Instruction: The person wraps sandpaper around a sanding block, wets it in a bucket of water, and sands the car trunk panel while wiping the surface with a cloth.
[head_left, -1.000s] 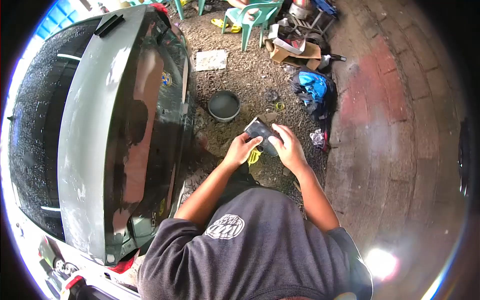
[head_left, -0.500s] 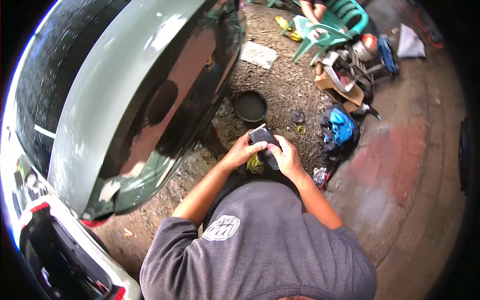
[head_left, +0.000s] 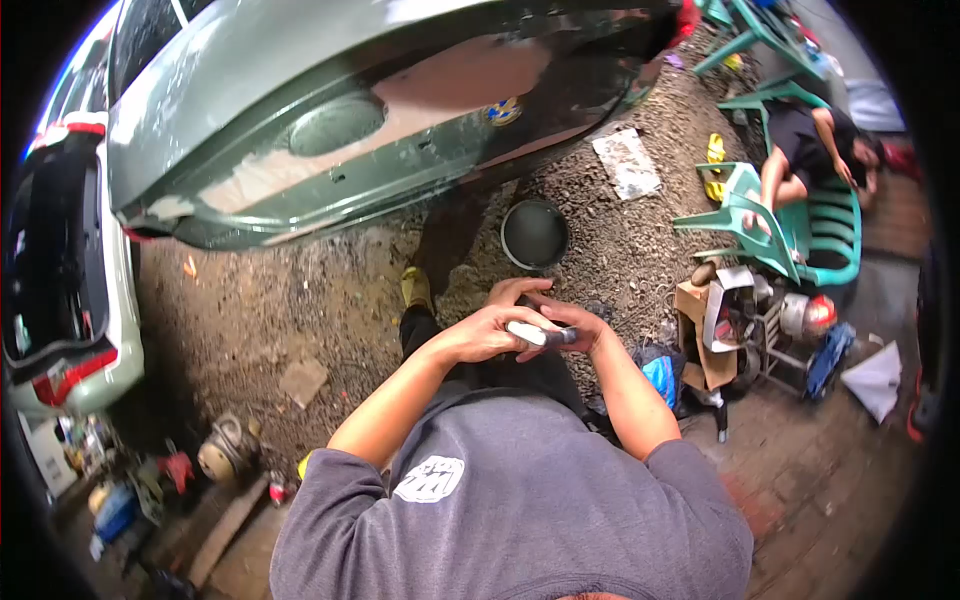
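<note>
Both hands are together in front of my body, around a small dark sanding block (head_left: 545, 335) whose pale edge faces me. My left hand (head_left: 485, 335) is closed on its left side, with the thumb near the pale edge. At the block's right end, my right hand (head_left: 582, 326) has its fingers curled round it. The fingers cover much of the block. Beyond my hands stands a dark bucket (head_left: 535, 236) on the gravel. Past it is the rear of a grey-green car (head_left: 300, 180), with pinkish and whitish patches on its panel.
A person (head_left: 810, 150) sits on a green plastic chair (head_left: 835, 230) at the right. Nearer are a cardboard box (head_left: 692, 300) and a blue bag (head_left: 660, 378). A stained sheet (head_left: 628, 163) lies on the gravel. A white car (head_left: 115, 320) stands at the left, with clutter below it.
My view has swung left, showing more of the car's rear and the ground at left. The block has been turned from its dark flat face to its pale edge.
</note>
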